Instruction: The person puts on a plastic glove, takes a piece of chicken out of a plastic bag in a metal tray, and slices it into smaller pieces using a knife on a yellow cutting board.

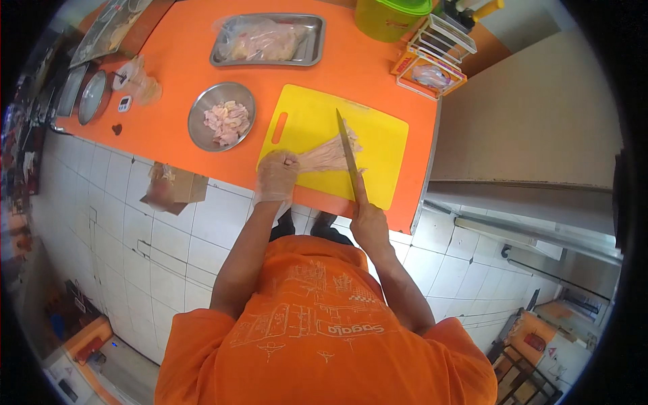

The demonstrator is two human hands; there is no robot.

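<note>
A stretched piece of pale pink chicken skin (324, 156) lies across the yellow cutting board (385, 131). My left hand (277, 177), in a clear plastic glove, is closed on the skin's gathered left end at the board's near left corner. In my bare right hand (370, 226) is the wooden handle of a long knife (345, 143). Its blade points away from me and crosses the fanned right part of the skin. Whether the edge has gone through is not visible. Left of the board, cut pale pink pieces fill part of a steel bowl (197, 129).
Behind the bowl, a steel tray (314, 42) holds a clear bag of pale meat (264, 42). A green bucket (381, 23) and white wire rack (439, 57) stand at the far right. A small timer (125, 103) and another bowl (93, 96) sit on the orange table (169, 54)'s left.
</note>
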